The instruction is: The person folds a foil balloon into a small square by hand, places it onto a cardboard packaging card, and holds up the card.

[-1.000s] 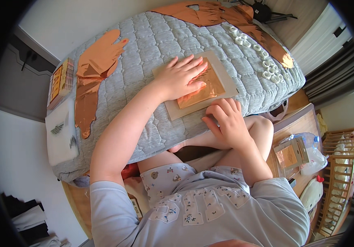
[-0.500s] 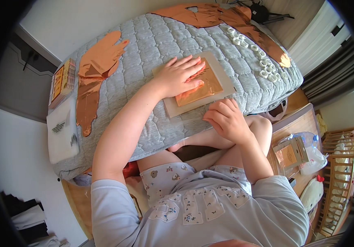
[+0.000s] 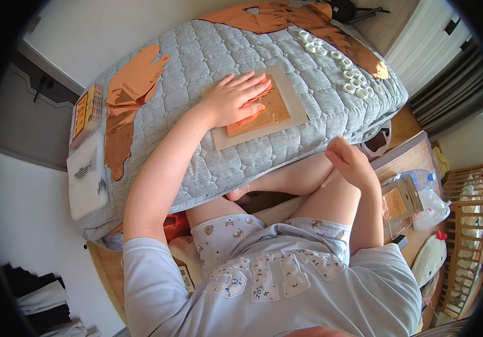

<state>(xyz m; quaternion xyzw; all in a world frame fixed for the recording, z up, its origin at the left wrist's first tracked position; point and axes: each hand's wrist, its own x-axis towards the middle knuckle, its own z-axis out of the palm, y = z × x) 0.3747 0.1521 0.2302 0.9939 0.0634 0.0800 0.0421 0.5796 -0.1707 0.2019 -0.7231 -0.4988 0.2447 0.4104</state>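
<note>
My left hand (image 3: 233,104) lies flat, fingers stretched, on a folded rose-gold foil piece (image 3: 275,106). Under the foil is a greyish-beige flat card or sleeve (image 3: 293,104), resting on a grey quilted mattress (image 3: 185,73). My right hand (image 3: 351,163) is closed above my bent knee, apart from the card and just off the mattress edge. Whatever its fingers may hold is hidden. To the left on the mattress, a flat rose-gold foil shape (image 3: 120,137) is spread out. Another large foil shape (image 3: 241,21) lies along the far edge.
Several white rings or small rolls (image 3: 348,74) sit at the far right of the mattress. At the left are stacked packages (image 3: 87,112) and a white plastic packet (image 3: 87,174). A low table (image 3: 401,157) holds a similar foil packet (image 3: 394,203) and a plastic bag (image 3: 429,210). Beyond stands a wooden crib (image 3: 471,224).
My right hand has moved right, away from the card's near edge, to above my knee. My left hand stays flat on the foil. The view has shifted slightly.
</note>
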